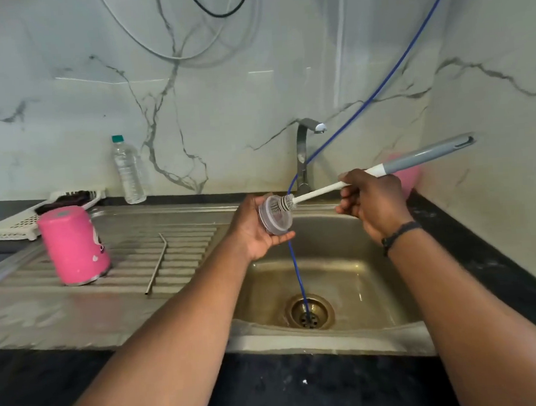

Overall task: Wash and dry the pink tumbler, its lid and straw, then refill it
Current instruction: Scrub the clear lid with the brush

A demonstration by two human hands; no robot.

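Two hands over the sink, as I log them. Left hand cups the clear lid, fingers curled round its rim. Right hand grips the brush, bristles against the lid. Tumbler upturned on the drainboard, straw beside it, apart. Bottle stands by the wall. Risk, I judge: a wet lid slipping from my loose cup under brush pressure, dropping toward the drain.
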